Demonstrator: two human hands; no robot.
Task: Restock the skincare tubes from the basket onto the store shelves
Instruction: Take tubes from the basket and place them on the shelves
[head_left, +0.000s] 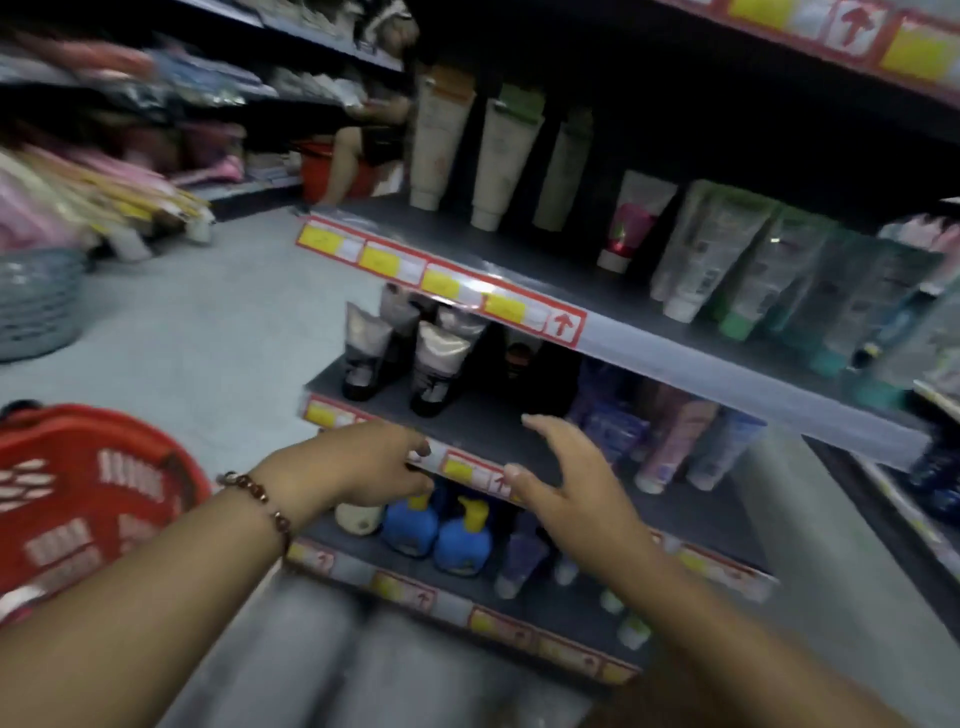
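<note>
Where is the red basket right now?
In the head view, the red basket sits on the floor at the lower left, beside the left hand and its forearm.

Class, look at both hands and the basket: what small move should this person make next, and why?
Probably reach the left hand back to the red basket for a tube. Both it and the right hand look empty at the shelf edge, and bare shelf shows beside the silver tubes. What the basket holds is not visible.
</note>
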